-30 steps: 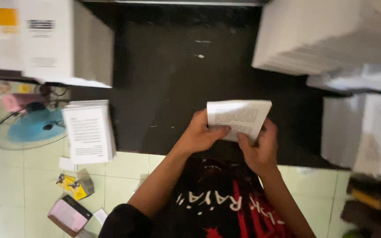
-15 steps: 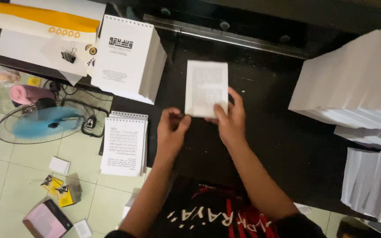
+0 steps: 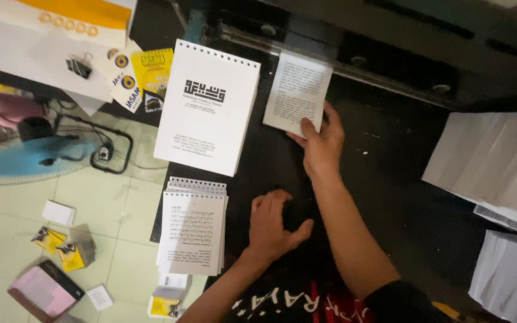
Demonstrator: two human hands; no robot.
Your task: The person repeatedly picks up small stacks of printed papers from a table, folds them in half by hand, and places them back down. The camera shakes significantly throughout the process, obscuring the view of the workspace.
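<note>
The right hand is stretched out over the black table. It holds a small stack of printed pages by the near corner, with the thumb on top and the fingers closed under it. The pages lie flat on the table, and their far edge is up against the metal bar at the back.

The left hand rests flat on the table, closer to the person. Its fingers are spread open and it holds nothing.

Just left of the right hand stands a tall white pad with a spiral top. Just left of the left hand is a pile of booklets with writing on them, hanging a bit over the table edge.

Far to the right of both hands are big stacks of white paper.

Off to the left, down on the tiled floor, there is a blue fan and some little boxes. Up past the pad lie yellow cards and a black clip.
</note>
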